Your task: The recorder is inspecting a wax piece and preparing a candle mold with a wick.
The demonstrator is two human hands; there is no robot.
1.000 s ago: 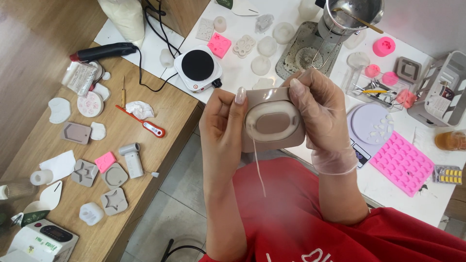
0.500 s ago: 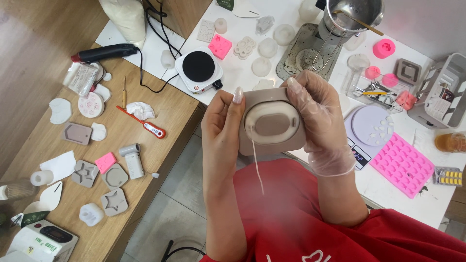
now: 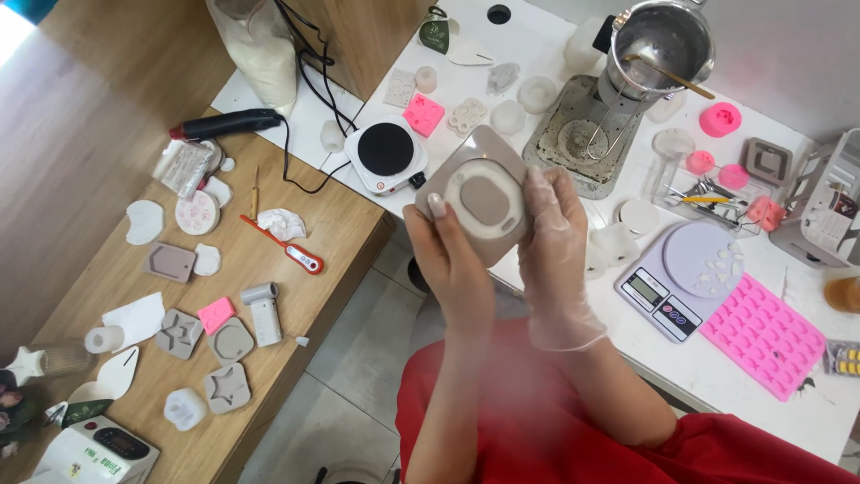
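Both my hands hold up a taupe square silicone mould (image 3: 481,193) with a pale oval ring cast in it. My left hand (image 3: 452,260) is bare and grips its lower left edge, thumb on the face. My right hand (image 3: 555,242) wears a clear glove and clasps the right edge. The mould is tilted, in the air above the gap between the wooden table (image 3: 340,224) and the white table (image 3: 717,367).
A small black-topped hot plate (image 3: 385,152) and a steel pot with a spoon (image 3: 658,40) stand behind the mould. A digital scale (image 3: 676,282) and pink mould tray (image 3: 761,336) lie right. Grey moulds, a red thermometer (image 3: 287,246) and white casts cover the wooden table.
My hands have raised the mould up and slightly away from me, turning it. The thin wick-like strand that hung below the mould is no longer seen.
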